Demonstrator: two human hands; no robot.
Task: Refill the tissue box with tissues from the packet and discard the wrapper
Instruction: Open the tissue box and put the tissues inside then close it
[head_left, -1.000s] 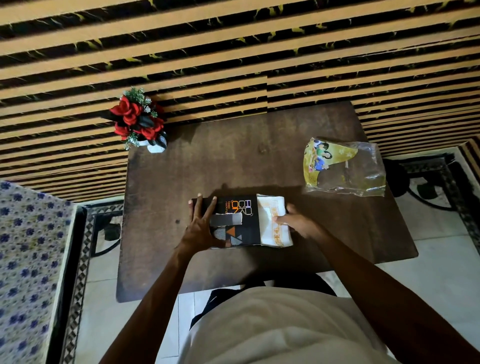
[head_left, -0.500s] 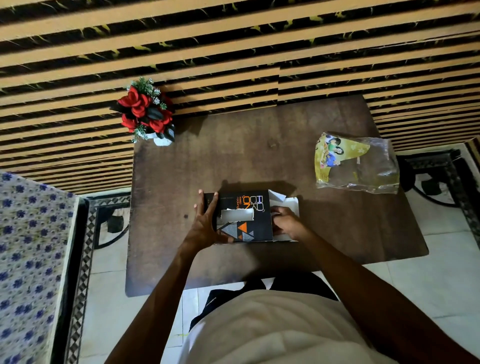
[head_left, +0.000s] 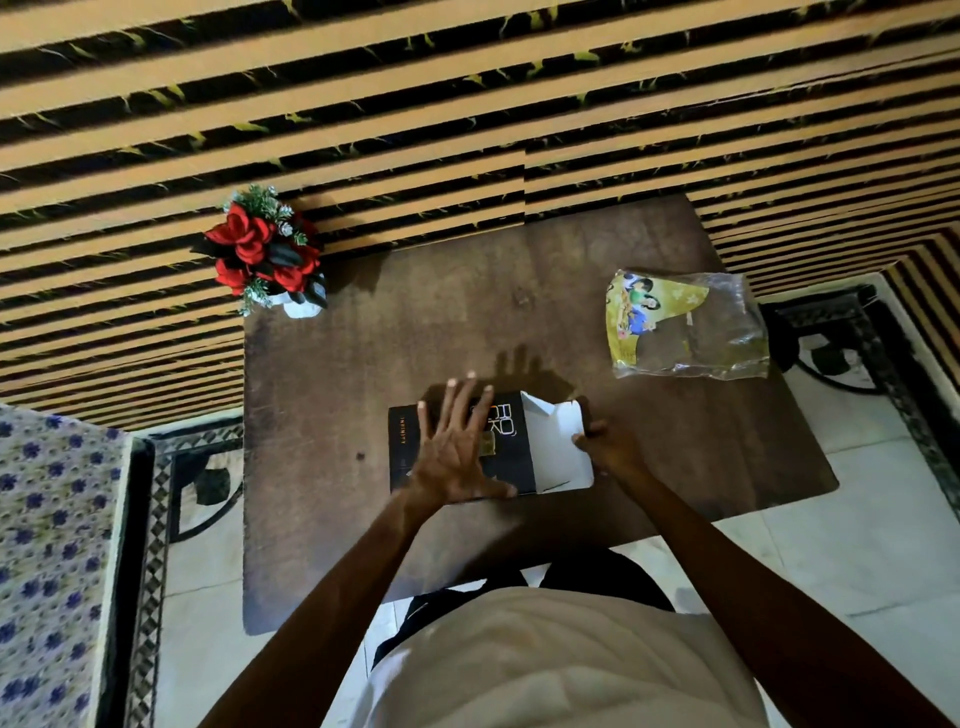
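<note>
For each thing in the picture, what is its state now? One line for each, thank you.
tissue box: lying flat, right end flaps open.
wrapper: empty, lying apart at the table's right.
left hand: spread flat on the box.
right hand: holding the open end flap.
flower pot: upright, far left corner.

Dark wooden table (head_left: 395, 364) against an orange-and-black striped wall (head_left: 467, 104); pale tiled floor (head_left: 857, 561), dim light

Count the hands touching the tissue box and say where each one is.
2. The left hand lies flat with fingers spread on top of the black tissue box. The right hand grips the open white end flap on the box's right side.
</note>
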